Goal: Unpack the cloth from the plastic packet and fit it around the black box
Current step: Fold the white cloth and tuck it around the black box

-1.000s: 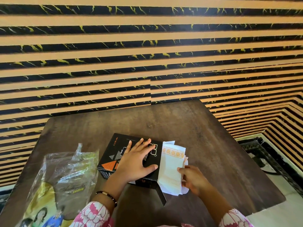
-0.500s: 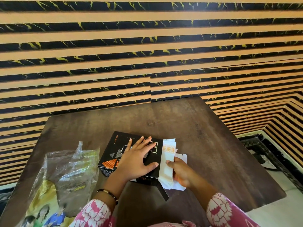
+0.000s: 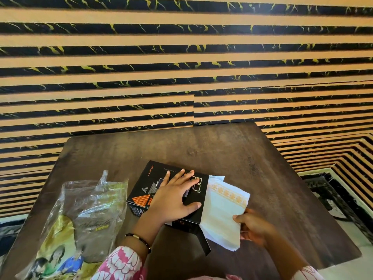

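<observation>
The cloth (image 3: 223,209), white with an orange border, lies just right of the black box (image 3: 171,190), its long axis running away from us. Our right hand (image 3: 255,226), the nearer one, pinches its near right edge; half a second ago that flap was folded up against the box, now it is spread outward. Our left hand (image 3: 174,197) presses flat, fingers spread, on the box. Farther left, the emptied plastic packet (image 3: 88,215) rests on the bench (image 3: 222,154).

Box (image 3: 161,190) sits mid-table (image 3: 232,158), left hand (image 3: 173,201) flat on top. Cloth (image 3: 224,211) lies just right of box, touching it, right hand (image 3: 254,227) gripping its near edge. Plastic packet (image 3: 84,219) lies left of box, nr table's left edge.
</observation>
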`<action>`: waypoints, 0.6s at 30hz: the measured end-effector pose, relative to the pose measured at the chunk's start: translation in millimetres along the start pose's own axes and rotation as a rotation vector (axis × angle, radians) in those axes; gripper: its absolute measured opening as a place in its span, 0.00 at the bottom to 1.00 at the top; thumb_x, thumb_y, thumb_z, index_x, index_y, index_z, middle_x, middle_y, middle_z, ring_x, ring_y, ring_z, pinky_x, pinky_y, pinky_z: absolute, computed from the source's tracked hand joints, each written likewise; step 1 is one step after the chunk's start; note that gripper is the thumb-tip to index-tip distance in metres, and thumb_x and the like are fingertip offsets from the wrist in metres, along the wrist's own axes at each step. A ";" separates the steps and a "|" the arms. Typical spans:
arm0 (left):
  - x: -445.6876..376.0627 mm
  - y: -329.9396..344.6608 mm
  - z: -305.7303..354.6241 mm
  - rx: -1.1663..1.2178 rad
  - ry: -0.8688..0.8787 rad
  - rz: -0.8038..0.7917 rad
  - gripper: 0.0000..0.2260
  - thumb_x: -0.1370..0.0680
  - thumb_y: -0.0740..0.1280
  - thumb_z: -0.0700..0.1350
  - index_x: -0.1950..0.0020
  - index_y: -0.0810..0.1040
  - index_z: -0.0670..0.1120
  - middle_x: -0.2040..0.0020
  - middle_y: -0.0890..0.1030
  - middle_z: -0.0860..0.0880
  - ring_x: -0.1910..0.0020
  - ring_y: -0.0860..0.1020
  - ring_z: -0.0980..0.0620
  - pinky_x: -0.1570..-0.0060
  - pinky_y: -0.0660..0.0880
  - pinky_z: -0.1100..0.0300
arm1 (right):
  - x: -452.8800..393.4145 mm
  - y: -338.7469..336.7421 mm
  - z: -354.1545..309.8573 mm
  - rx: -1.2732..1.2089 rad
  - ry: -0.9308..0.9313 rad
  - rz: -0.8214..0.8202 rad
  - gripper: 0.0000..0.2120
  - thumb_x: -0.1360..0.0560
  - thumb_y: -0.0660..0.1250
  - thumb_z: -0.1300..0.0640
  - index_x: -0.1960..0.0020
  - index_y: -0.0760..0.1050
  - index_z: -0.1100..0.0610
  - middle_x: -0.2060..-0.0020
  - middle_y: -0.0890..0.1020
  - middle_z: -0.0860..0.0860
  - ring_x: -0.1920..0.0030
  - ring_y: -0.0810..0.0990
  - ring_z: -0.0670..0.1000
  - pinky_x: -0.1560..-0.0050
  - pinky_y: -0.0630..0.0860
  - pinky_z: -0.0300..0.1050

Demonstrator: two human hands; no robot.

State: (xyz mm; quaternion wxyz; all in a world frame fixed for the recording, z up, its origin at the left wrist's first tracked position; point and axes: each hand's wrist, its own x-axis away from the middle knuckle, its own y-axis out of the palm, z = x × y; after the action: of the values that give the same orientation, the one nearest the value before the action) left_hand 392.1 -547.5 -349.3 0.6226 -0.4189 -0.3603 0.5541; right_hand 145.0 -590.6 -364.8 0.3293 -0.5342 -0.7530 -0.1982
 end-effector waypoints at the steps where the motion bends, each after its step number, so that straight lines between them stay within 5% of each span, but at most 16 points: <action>1: -0.4 0.5 -0.2 0.001 0.000 0.002 0.31 0.28 0.58 0.66 0.26 0.56 0.60 0.23 0.51 0.60 0.24 0.44 0.59 0.26 0.36 0.50 | 1.6 0.4 -1.4 0.019 -0.007 -0.002 0.12 0.23 0.59 0.67 0.43 0.69 0.55 0.51 0.79 0.52 0.50 0.78 0.54 0.56 0.78 0.51; 5: -0.7 1.3 -0.4 -0.011 0.002 -0.006 0.31 0.28 0.57 0.66 0.26 0.56 0.60 0.23 0.51 0.59 0.24 0.44 0.58 0.26 0.36 0.49 | 3.3 11.8 -8.2 0.192 -0.067 -0.032 0.15 0.22 0.57 0.65 0.38 0.65 0.51 0.48 0.77 0.48 0.44 0.75 0.53 0.47 0.79 0.55; 8: 0.7 0.0 1.4 -0.014 0.002 -0.009 0.32 0.28 0.57 0.66 0.26 0.56 0.59 0.23 0.51 0.59 0.24 0.44 0.58 0.26 0.36 0.49 | 10.8 17.0 -15.6 0.393 -0.068 0.000 0.16 0.22 0.60 0.60 0.35 0.66 0.54 0.46 0.77 0.50 0.47 0.78 0.52 0.50 0.81 0.50; 10: 1.1 -0.6 2.4 -0.009 0.001 -0.014 0.32 0.28 0.57 0.66 0.26 0.56 0.59 0.23 0.51 0.59 0.24 0.44 0.58 0.26 0.37 0.48 | 16.4 16.2 -20.2 0.785 -0.244 0.256 0.18 0.23 0.60 0.55 0.33 0.67 0.54 0.42 0.77 0.51 0.46 0.78 0.53 0.53 0.79 0.45; 12: 0.3 -1.1 2.5 -0.006 -0.002 -0.009 0.32 0.28 0.58 0.66 0.26 0.56 0.59 0.23 0.51 0.59 0.24 0.44 0.58 0.26 0.37 0.48 | 20.8 18.9 -24.5 1.094 -0.597 0.586 0.15 0.24 0.60 0.56 0.38 0.72 0.54 0.43 0.77 0.51 0.45 0.77 0.53 0.52 0.76 0.44; 13: -0.3 -0.9 1.9 -0.005 -0.003 -0.005 0.32 0.28 0.58 0.66 0.26 0.56 0.59 0.23 0.51 0.59 0.24 0.44 0.58 0.26 0.37 0.49 | 22.9 22.9 -27.0 1.153 -0.784 0.618 0.12 0.26 0.62 0.58 0.43 0.76 0.54 0.47 0.78 0.51 0.47 0.78 0.53 0.54 0.76 0.45; 16: -0.5 0.1 0.3 -0.003 0.006 -0.001 0.32 0.28 0.57 0.66 0.26 0.56 0.59 0.23 0.51 0.59 0.24 0.44 0.59 0.26 0.36 0.49 | 8.6 32.6 -19.7 1.467 -1.137 0.401 0.12 0.37 0.74 0.53 0.53 0.81 0.50 0.54 0.84 0.48 0.52 0.83 0.50 0.54 0.80 0.41; 18: 0.4 0.8 -0.1 -0.011 0.010 -0.004 0.32 0.28 0.57 0.66 0.26 0.55 0.59 0.23 0.51 0.59 0.24 0.43 0.59 0.26 0.37 0.49 | -5.7 33.9 -13.2 1.633 -1.146 0.265 0.21 0.37 0.71 0.43 0.46 0.79 0.48 0.46 0.83 0.47 0.43 0.81 0.49 0.41 0.74 0.42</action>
State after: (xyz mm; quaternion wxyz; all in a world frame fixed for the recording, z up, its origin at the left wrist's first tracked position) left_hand 391.9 -547.0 -350.1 0.6232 -0.4241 -0.3611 0.5489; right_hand 181.6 -591.1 -361.4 0.2022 -0.2391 -0.6377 0.7037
